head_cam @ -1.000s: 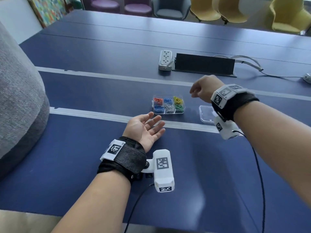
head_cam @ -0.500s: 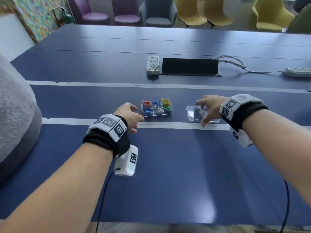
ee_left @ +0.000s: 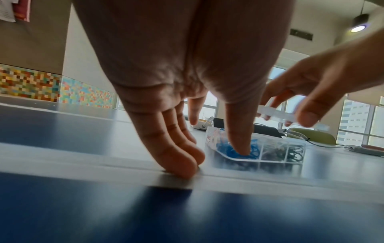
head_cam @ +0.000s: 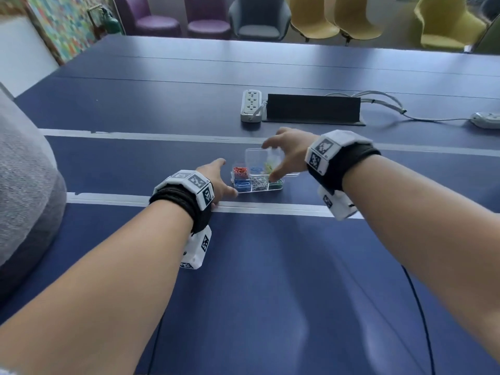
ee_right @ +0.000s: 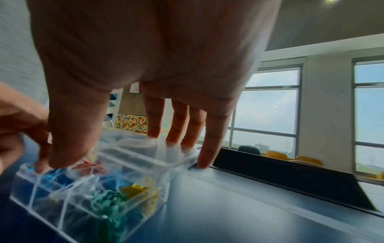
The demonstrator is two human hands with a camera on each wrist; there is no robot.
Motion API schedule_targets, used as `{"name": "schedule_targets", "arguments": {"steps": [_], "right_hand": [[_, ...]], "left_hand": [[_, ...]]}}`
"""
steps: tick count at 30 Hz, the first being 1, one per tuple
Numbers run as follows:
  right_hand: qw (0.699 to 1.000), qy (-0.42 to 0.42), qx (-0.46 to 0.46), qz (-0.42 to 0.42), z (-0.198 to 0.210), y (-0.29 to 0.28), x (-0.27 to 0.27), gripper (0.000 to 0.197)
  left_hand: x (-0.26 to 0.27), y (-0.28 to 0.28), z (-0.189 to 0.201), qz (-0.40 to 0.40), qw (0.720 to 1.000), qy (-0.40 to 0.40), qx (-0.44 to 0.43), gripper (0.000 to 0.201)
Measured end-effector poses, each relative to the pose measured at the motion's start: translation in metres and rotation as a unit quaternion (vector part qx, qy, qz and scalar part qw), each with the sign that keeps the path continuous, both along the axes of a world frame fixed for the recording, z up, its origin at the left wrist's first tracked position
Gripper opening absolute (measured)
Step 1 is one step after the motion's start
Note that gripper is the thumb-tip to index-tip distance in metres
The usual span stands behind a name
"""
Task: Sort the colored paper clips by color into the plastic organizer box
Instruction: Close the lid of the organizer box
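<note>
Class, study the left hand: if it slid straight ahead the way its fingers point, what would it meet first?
Most likely the organizer box: the left hand sits beside its left end, thumb already at the blue-clip compartment. Depth is slightly uncertain.

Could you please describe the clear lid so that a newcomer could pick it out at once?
On the blue table, find the organizer box of coloured clips. The lid is the flat clear piece the right hand holds over it, with no dividers.

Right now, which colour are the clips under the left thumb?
Blue clips; the left wrist view shows it best.
</note>
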State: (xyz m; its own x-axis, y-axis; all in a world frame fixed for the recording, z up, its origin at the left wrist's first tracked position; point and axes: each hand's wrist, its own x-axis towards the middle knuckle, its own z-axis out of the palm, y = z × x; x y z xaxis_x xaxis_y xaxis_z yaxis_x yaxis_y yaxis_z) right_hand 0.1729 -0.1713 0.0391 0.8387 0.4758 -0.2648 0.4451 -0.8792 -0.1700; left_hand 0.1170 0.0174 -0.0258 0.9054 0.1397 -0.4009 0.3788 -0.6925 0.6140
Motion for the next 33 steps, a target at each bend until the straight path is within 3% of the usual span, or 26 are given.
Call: {"name": "schedule_targets", "arguments": {"steps": [5, 10, 20, 26, 33], "right_hand": [[0.999, -0.001, -0.037, 0.033, -0.012, 0.028, 0.002, 0.081], [0.999, 0.007, -0.044, 0.028, -0.018, 0.031, 0.005, 0.082], [0.999, 0.018, -0.050, 0.001, -0.022, 0.026, 0.005, 0.079], [0.998, 0.050, 0.008, -0.027, -0.026, 0.017, 0.002, 0.084], [0.998, 0.056, 0.006, -0.032, -0.031, 0.018, 0.003, 0.086]], "left_hand": [[0.008, 0.002, -0.006, -0.065, 0.994, -0.020, 0.090, 0.070], [0.009, 0.004, -0.012, -0.073, 0.992, -0.037, 0.092, 0.058], [0.011, 0.005, -0.016, -0.105, 0.983, -0.041, 0.145, 0.059], [0.014, 0.006, -0.020, -0.105, 0.984, -0.036, 0.138, 0.077], [0.015, 0.002, -0.020, -0.093, 0.986, -0.050, 0.126, 0.074]]}}
